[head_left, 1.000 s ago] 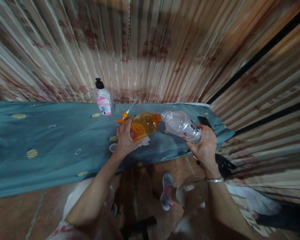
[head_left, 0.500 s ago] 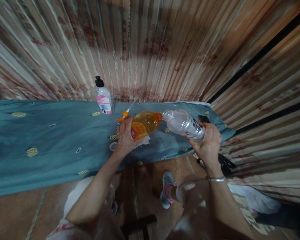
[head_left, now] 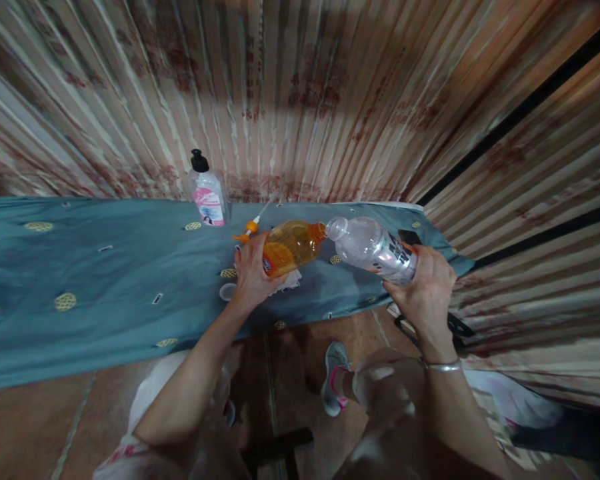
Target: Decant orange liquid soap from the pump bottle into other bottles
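Note:
My left hand [head_left: 254, 272] is wrapped round an orange bottle [head_left: 293, 247], which tilts with its open neck toward the right. In my right hand [head_left: 425, 287] is a clear plastic bottle [head_left: 373, 247] with a black-and-white label, tipped so its open mouth points left. The two mouths meet or nearly meet; I cannot tell whether they touch. Behind the left hand lies an orange pump top [head_left: 251, 227] with a thin clear tube. A small clear cap [head_left: 227, 291] rests beside my left wrist. Some crumpled white paper [head_left: 289, 283] shows under the orange bottle.
A clear pump bottle with a pink label [head_left: 209, 197] stands at the back of the blue-green cloth [head_left: 115, 273]. A dark flat object [head_left: 409, 237] lies behind my right hand. Pleated curtains [head_left: 300, 100] hang behind and to the right. A dark bar [head_left: 280, 447] is below, near my legs.
My right hand and the clear bottle have shifted slightly to the right. The left hand with the orange bottle has hardly moved.

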